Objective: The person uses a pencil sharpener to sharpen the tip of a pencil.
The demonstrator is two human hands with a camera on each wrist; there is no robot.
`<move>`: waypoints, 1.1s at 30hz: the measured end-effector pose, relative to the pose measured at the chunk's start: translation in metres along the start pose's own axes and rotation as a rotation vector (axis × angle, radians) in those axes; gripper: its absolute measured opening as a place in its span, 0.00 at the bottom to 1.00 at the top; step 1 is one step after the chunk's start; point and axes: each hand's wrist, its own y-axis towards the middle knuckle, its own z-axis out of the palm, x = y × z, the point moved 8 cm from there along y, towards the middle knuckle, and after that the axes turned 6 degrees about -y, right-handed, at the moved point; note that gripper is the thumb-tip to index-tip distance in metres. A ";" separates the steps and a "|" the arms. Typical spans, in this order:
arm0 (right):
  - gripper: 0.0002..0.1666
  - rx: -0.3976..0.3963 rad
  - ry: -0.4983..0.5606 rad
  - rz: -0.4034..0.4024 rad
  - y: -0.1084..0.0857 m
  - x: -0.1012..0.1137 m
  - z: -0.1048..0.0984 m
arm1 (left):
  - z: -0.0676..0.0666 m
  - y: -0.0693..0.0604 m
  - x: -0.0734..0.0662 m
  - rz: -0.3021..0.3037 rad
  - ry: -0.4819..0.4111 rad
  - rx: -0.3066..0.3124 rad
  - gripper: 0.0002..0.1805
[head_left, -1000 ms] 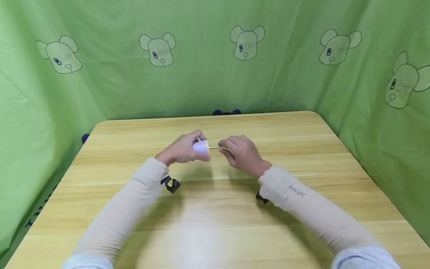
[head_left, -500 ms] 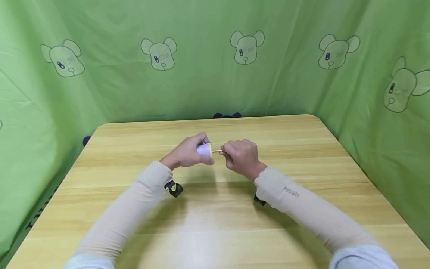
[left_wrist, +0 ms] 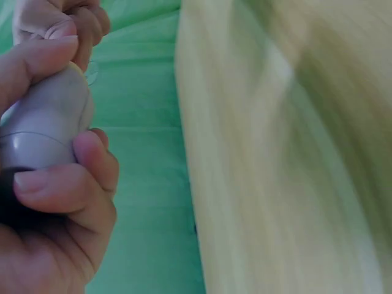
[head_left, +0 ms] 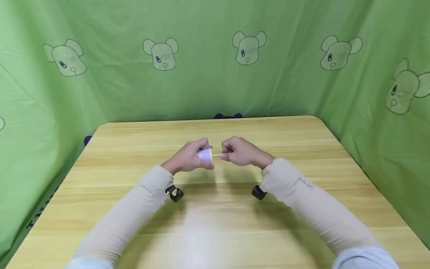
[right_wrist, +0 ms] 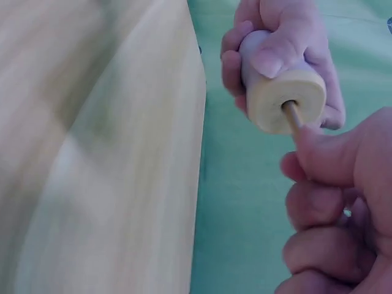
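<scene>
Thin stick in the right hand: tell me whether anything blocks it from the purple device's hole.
Nothing visible does: the thin stick already enters the hole; the left hand grips the purple device, leaving the opening uncovered.

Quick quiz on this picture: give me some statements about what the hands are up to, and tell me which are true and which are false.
1. The left hand grips the purple device. True.
2. The right hand holds nothing. False: it pinches a thin stick.
3. The stick runs into the device's pale end. True.
4. The device stands on the table. False: it is held up above it.
5. The pale end faces away from the right hand. False: it faces toward that hand.
6. The curtain is green. True.
</scene>
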 end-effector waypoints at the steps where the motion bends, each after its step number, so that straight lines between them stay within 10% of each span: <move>1: 0.15 0.002 0.007 0.002 -0.001 0.000 -0.002 | 0.000 0.000 0.000 0.005 -0.005 -0.003 0.22; 12: 0.04 -0.189 -0.080 -0.081 -0.012 0.002 -0.008 | -0.004 0.000 0.004 -0.011 -0.011 -0.004 0.22; 25: 0.03 -0.210 -0.098 -0.141 -0.014 -0.001 -0.007 | -0.002 0.001 -0.005 -0.007 0.007 0.042 0.18; 33: 0.15 -0.272 -0.203 -0.274 -0.021 0.001 -0.003 | -0.007 -0.002 -0.005 -0.011 0.045 0.046 0.19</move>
